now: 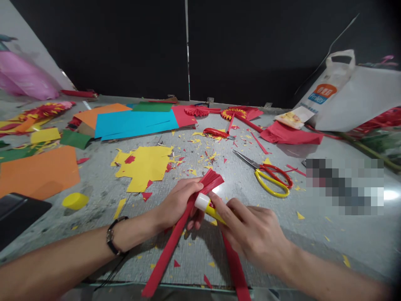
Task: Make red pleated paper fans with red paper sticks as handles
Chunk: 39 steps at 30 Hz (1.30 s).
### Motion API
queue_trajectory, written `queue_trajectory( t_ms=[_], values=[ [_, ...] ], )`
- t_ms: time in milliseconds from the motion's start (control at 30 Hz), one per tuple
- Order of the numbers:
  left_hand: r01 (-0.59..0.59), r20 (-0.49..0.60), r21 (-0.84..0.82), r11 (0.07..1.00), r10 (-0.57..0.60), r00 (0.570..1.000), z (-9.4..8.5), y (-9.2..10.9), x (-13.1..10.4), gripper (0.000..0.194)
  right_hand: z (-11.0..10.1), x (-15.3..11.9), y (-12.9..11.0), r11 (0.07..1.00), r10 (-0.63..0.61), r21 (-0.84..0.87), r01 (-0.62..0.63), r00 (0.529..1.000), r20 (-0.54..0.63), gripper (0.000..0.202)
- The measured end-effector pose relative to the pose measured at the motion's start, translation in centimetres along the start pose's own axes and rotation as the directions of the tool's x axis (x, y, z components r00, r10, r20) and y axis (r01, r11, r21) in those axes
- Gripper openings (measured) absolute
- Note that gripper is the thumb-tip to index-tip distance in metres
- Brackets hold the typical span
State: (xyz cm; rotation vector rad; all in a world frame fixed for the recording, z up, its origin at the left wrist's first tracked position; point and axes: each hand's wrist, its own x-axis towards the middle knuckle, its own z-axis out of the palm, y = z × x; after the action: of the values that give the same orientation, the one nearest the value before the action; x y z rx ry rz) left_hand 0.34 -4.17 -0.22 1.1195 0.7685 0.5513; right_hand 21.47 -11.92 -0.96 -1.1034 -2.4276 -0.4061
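Observation:
Pinched in my left hand [178, 201] is a red pleated paper [212, 179], its folds fanning out a little at the top. Two long red paper strips hang below it toward the table's front edge; the left strip [169, 261] and the right strip [235, 265] spread apart. My right hand [252, 228] is closed around a yellow glue stick [216, 214], whose white end is against or very near the red paper by my left fingers. Whether they touch is unclear. A yellow cap [75, 201] lies left of my left forearm.
Scissors [269, 177] with red and yellow handles lie at right. Yellow paper [148, 165] and small scraps cover the middle. Behind are a blue sheet [138, 123], a red-handled tool [216, 133] and red paper fans [233, 113]. A white bag [351, 98] stands back right; a dark device [21, 213] lies left.

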Motion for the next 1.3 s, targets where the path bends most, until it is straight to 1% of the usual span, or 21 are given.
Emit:
queue_trajectory(
  t_ms=[133,200,267,333,433,533,600,700,767,833,867,900,933,967,1033,1067,1100,1133,1200,1300],
  values=[
    [-0.048,0.07,-0.045,0.998,0.051,0.996,-0.1,-0.2,0.3,0.045,0.0,0.2,0.9,0.994,0.086,-0.067,-0.089,0.995,-0.055,0.039],
    [-0.05,0.093,-0.044,0.998,0.053,0.994,-0.2,-0.2,0.4,0.046,0.0,0.3,1.2,0.988,0.107,-0.103,-0.113,0.992,-0.067,0.038],
    [-0.049,0.084,-0.049,0.998,0.053,0.995,-0.1,-0.2,0.3,0.045,0.0,0.3,1.3,0.992,0.086,-0.092,-0.09,0.995,-0.055,0.039],
    [-0.041,0.04,-0.053,0.998,0.043,0.998,-0.1,-0.1,0.1,0.043,-0.1,0.3,1.1,0.998,0.032,-0.044,-0.033,0.999,-0.032,0.042],
    [-0.013,-0.003,-0.008,1.0,0.013,1.0,0.0,0.1,-0.1,0.038,-0.2,0.3,0.6,0.999,-0.041,0.019,0.041,0.999,-0.01,0.044],
    [-0.008,-0.008,0.002,1.0,0.008,1.0,0.0,0.1,-0.1,0.035,-0.3,0.3,0.4,0.999,-0.051,0.019,0.051,0.999,-0.009,0.044],
    [-0.026,0.002,-0.02,0.999,0.026,1.0,-0.1,-0.1,0.1,0.04,-0.3,0.2,0.4,1.0,-0.02,-0.002,0.02,1.0,-0.013,0.045],
    [-0.058,0.042,-0.057,0.997,0.06,0.997,-0.3,-0.4,0.5,0.05,-0.1,0.1,0.8,0.997,0.064,-0.048,-0.065,0.998,-0.027,0.044],
    [-0.07,0.082,-0.051,0.996,0.074,0.994,-0.5,-0.6,0.6,0.052,0.1,0.2,1.2,0.99,0.114,-0.083,-0.118,0.992,-0.047,0.041],
    [-0.076,0.106,-0.041,0.996,0.08,0.991,-0.5,-0.5,0.6,0.053,0.3,0.2,1.6,0.982,0.165,-0.08,-0.169,0.984,-0.062,0.039],
    [-0.077,0.111,-0.039,0.996,0.081,0.99,-0.5,-0.5,0.6,0.054,0.3,0.3,1.9,0.977,0.205,-0.042,-0.208,0.976,-0.07,0.039],
    [-0.076,0.111,-0.041,0.996,0.08,0.991,-0.5,-0.4,0.5,0.054,0.3,0.3,2.2,0.964,0.264,0.031,-0.262,0.961,-0.077,0.04],
    [-0.069,0.111,-0.043,0.997,0.074,0.991,-0.5,-0.4,0.5,0.053,0.3,0.4,2.5,0.93,0.351,0.143,-0.338,0.933,-0.079,0.04],
    [-0.063,0.112,-0.041,0.997,0.067,0.991,-0.4,-0.3,0.4,0.053,0.3,0.4,3.0,0.867,0.451,0.271,-0.418,0.889,-0.073,0.037],
    [-0.057,0.115,-0.028,0.998,0.06,0.992,-0.4,-0.2,0.3,0.052,0.3,0.5,4.0,0.691,0.626,0.488,-0.534,0.779,-0.034,0.026],
    [-0.056,0.112,-0.022,0.998,0.058,0.992,-0.3,-0.2,0.3,0.052,0.4,0.6,4.7,0.617,0.68,0.551,-0.562,0.733,-0.013,0.024],
    [-0.055,0.107,-0.015,0.998,0.056,0.993,-0.3,-0.1,0.3,0.052,0.6,0.7,5.4,0.574,0.708,0.583,-0.575,0.706,-0.001,0.026],
    [-0.052,0.102,-0.008,0.999,0.053,0.993,-0.3,-0.1,0.3,0.052,0.9,0.7,6.1,0.549,0.72,0.604,-0.578,0.694,0.01,0.028],
    [-0.043,0.091,0.004,0.999,0.043,0.995,-0.3,0.0,0.2,0.051,1.6,0.8,7.3,0.511,0.727,0.643,-0.571,0.686,0.032,0.026],
    [-0.041,0.086,0.012,0.999,0.039,0.996,-0.1,0.2,0.1,0.049,2.8,0.8,8.5,0.456,0.711,0.714,-0.531,0.7,0.067,0.026]
  ],
)
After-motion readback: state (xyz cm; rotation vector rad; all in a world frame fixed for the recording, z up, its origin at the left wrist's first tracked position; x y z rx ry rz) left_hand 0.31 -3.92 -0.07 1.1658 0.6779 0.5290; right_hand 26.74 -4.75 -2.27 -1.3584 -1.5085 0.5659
